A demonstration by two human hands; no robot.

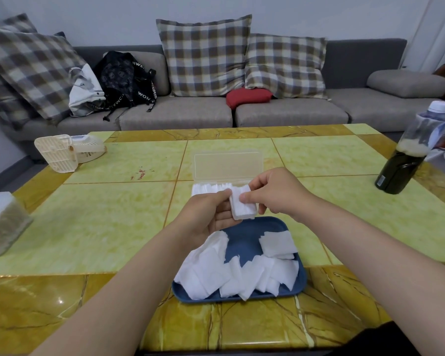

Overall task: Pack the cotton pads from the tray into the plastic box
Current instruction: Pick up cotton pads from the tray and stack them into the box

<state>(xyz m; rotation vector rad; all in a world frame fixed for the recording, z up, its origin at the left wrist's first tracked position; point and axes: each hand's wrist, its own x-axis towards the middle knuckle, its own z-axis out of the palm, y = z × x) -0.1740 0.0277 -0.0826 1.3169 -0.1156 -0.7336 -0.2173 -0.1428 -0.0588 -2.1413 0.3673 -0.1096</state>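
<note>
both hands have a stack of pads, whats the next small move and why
Probably move the stack forward and slot it into the open plastic box, beside the packed pads already there. The left hand and right hand grip it above the tray, which holds more loose pads.

The table (100,227) has a glossy, marble-patterned top in yellow-green and ochre, catching reflections near the front edge. The plastic box (228,164) is translucent, frosted plastic with a smooth lid. The cotton pads (216,268) look soft, matt and fibrous. The tray (302,281) is smooth, matt blue plastic. The sofa (288,111) wears coarse grey woven cloth.
</note>
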